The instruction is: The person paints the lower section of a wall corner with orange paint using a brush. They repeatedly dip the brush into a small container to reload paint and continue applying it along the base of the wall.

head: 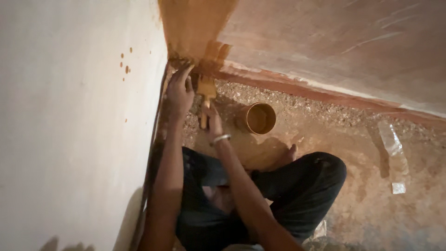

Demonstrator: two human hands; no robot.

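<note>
Right hand (214,122), upper centre of frame: we are gripping a paintbrush (206,95) with fingers closed round its handle. Left hand (179,90) is resting half-open at the wall corner; paint tin (259,118) is standing just right.

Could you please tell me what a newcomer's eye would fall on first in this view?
Most striking is the wet ochre patch of paint running down the corner where the white wall meets the reddish wall. At its foot the right hand holds a paintbrush against the base of the wall, with the left hand pressed into the corner beside it. Just right of them a small paint-filled can stands on the gritty floor.
</note>
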